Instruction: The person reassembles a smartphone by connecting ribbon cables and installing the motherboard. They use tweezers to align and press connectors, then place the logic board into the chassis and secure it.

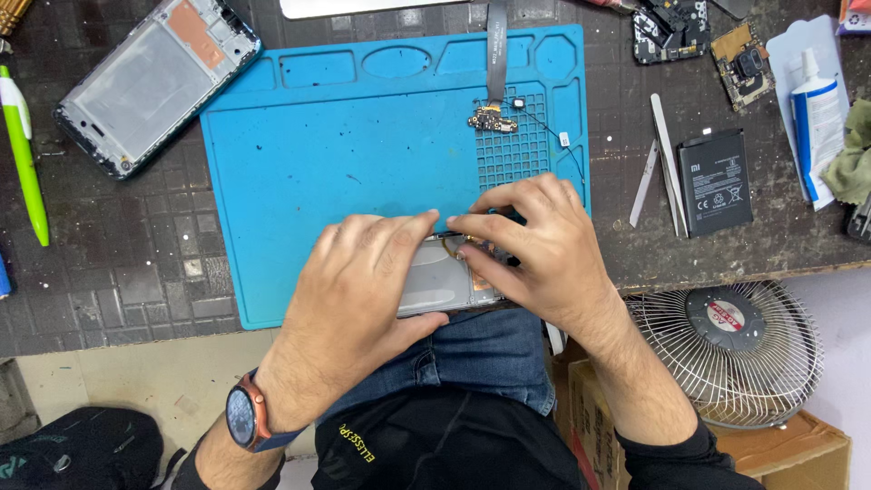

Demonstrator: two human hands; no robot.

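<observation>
Pinched between 2 hands: left hand [363,281] and right hand [535,249], each grip closed on a flat, glossy grey phone frame [440,283] at the near edge of a blue rubbery mat [345,172], long axis running left-right. Moulded trays along the mat's far rim; a small gold-flecked board [493,121] on its ribbed grid. Beside it, on the dark tiled surface [118,281], a matte black battery [715,181].

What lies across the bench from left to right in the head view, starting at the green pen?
Green pen → opened phone frame → blue repair mat → small charging board → tweezers → black battery → white glue tube.
</observation>
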